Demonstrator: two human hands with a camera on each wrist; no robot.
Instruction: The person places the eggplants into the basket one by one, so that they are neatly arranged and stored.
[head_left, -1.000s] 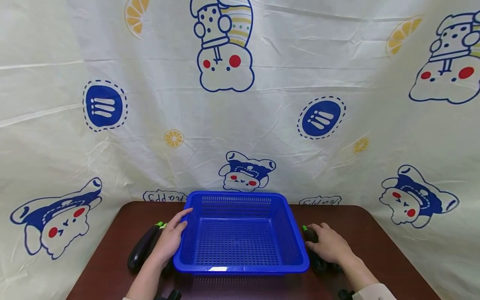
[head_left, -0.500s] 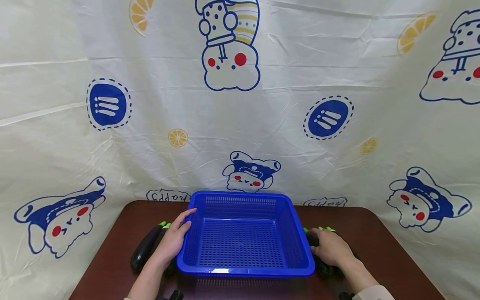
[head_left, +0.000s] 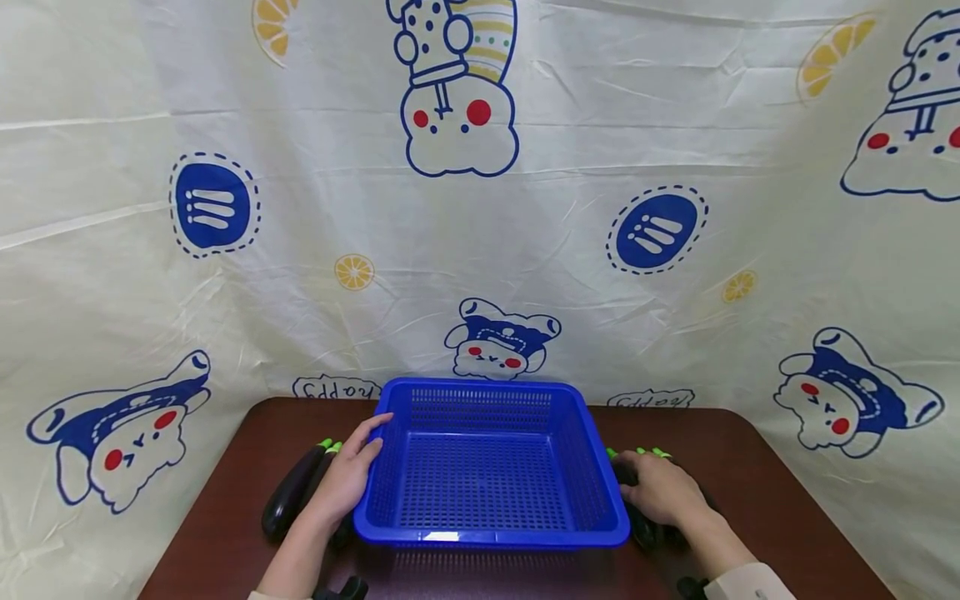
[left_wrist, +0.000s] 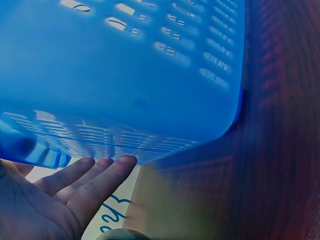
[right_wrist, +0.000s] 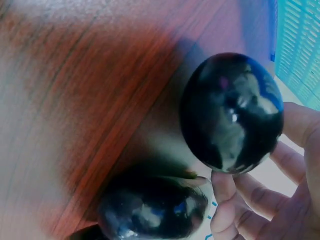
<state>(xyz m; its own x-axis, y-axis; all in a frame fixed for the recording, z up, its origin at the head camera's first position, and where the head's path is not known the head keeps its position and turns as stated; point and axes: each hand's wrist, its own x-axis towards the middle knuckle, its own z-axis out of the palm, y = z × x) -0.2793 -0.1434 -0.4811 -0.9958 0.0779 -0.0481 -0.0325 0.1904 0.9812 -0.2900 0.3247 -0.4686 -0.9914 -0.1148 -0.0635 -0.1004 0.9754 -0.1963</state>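
Observation:
A blue plastic basket (head_left: 480,537) with perforated walls stands on the table. My left hand (head_left: 349,482) rests at its left rim. In the left wrist view, the straight fingers (left_wrist: 102,185) of that hand lie by the basket's outer wall (left_wrist: 125,80). To the basket's right, my right hand (head_left: 663,490) grips a dark glossy eggplant (right_wrist: 232,115), thumb on one side and fingers curled on the other. Its rounded end faces the right wrist camera. Another eggplant (right_wrist: 155,207) lies beside it on the table.
Left of the basket, dark eggplants (head_left: 288,500) with green stems lie partly behind my left forearm. More green stems (head_left: 660,452) show beyond my right hand. A patterned white cloth (head_left: 480,242) hangs behind the brown table (head_left: 720,442).
The view has shifted slightly. My right hand has closed round an eggplant and moved a little, so other green stems show behind it. The left hand stays at the basket rim.

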